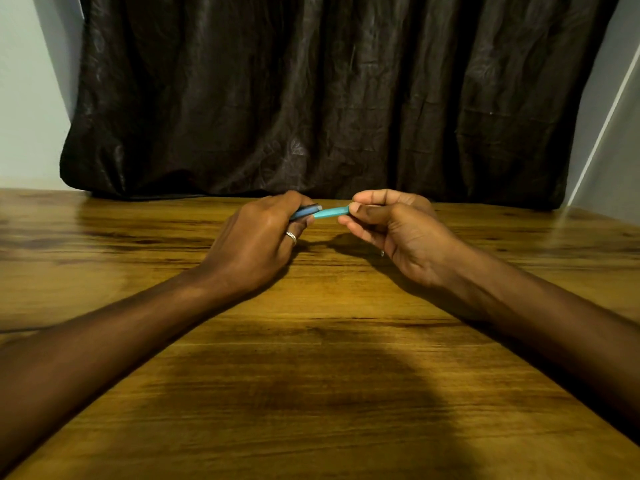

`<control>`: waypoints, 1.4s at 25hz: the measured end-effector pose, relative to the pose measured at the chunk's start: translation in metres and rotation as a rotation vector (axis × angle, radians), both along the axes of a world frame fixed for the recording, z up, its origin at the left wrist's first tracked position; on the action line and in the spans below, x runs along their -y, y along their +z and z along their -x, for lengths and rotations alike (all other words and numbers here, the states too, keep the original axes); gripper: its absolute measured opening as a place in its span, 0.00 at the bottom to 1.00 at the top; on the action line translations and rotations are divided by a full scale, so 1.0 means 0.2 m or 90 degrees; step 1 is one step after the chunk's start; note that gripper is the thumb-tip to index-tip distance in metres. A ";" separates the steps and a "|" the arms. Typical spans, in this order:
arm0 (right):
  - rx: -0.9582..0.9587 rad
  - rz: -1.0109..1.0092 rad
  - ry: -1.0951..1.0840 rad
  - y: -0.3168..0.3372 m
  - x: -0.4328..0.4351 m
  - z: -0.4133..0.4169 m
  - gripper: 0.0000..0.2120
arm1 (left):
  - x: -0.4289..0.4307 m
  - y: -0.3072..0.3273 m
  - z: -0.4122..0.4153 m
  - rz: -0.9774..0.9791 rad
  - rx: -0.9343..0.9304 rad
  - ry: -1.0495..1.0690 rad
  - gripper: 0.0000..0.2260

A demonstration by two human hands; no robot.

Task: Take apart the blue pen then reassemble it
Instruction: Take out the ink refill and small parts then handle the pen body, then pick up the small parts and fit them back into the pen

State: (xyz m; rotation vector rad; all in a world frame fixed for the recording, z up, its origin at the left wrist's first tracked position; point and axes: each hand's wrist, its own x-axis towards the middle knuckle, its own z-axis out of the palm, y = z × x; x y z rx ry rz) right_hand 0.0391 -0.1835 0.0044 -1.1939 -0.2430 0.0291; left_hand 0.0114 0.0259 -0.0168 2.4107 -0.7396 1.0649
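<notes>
The blue pen (329,213) is held level above the far middle of the wooden table (311,341), between both hands. My left hand (256,244), with a ring on one finger, is closed around the darker blue part with a dark clip (306,210). My right hand (394,226) pinches the right end of the light turquoise barrel between thumb and fingers. The turquoise part meets the darker part at my left fingertips; whether they are joined or apart is hidden by the fingers. Both ends of the pen are covered by my hands.
A dark crumpled curtain (329,98) hangs behind the table's far edge. Pale walls (27,98) show at both sides. My forearms rest across the table from the lower corners.
</notes>
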 end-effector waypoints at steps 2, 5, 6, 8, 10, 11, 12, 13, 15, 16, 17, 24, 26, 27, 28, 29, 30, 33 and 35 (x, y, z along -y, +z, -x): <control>0.004 -0.018 -0.018 0.00 -0.02 0.00 0.07 | 0.01 -0.01 0.00 0.007 0.003 -0.003 0.09; 0.013 -0.009 -0.019 0.00 -0.03 0.02 0.07 | 0.01 -0.01 0.00 0.020 -0.001 0.003 0.08; 0.014 0.007 -0.009 0.00 -0.02 0.02 0.07 | 0.01 -0.01 0.00 0.021 -0.005 0.002 0.09; 0.010 0.041 0.007 0.00 -0.01 0.03 0.07 | 0.00 -0.01 0.00 0.012 -0.008 -0.004 0.09; 0.009 0.066 0.011 0.00 0.00 0.03 0.07 | -0.01 -0.01 0.00 -0.004 -0.006 -0.006 0.10; 0.009 0.077 0.010 0.00 0.00 0.03 0.07 | -0.02 -0.01 0.00 -0.010 -0.003 -0.006 0.10; 0.010 0.084 0.009 0.00 0.01 0.03 0.07 | -0.02 -0.01 0.00 -0.015 0.001 -0.004 0.10; 0.010 0.088 0.009 0.00 0.01 0.03 0.07 | -0.02 -0.01 0.00 -0.020 0.006 -0.001 0.10; 0.011 0.089 0.014 0.00 0.01 0.04 0.07 | -0.02 -0.01 0.00 -0.029 0.013 0.000 0.10; 0.014 0.088 0.019 0.00 0.01 0.04 0.07 | -0.02 -0.01 0.00 -0.034 0.014 0.000 0.10; 0.017 0.089 0.024 0.01 0.01 0.04 0.07 | -0.02 -0.01 0.00 -0.039 0.015 0.000 0.10; 0.086 0.227 -0.063 0.06 0.04 0.02 0.04 | -0.01 -0.01 -0.01 -0.034 0.000 0.042 0.10; 0.156 0.251 -0.152 0.08 0.08 -0.01 0.04 | -0.01 -0.01 -0.02 -0.023 -0.026 0.058 0.09; 0.184 0.276 -0.199 0.09 0.11 -0.02 0.05 | -0.02 -0.02 -0.02 -0.023 -0.048 0.069 0.09; 0.205 0.311 -0.240 0.09 0.14 -0.04 0.06 | -0.02 -0.02 -0.02 -0.030 -0.072 0.080 0.09; 0.218 0.352 -0.270 0.09 0.16 -0.06 0.05 | -0.02 -0.02 -0.03 -0.044 -0.090 0.091 0.09; 0.225 0.396 -0.288 0.08 0.18 -0.08 0.04 | -0.02 -0.03 -0.03 -0.064 -0.102 0.105 0.09; 0.268 0.576 -0.316 0.05 0.20 -0.11 0.06 | -0.01 -0.03 -0.05 -0.134 -0.140 0.136 0.11; 0.319 0.712 -0.319 0.04 0.20 -0.12 0.08 | 0.00 -0.03 -0.06 -0.148 -0.152 0.133 0.10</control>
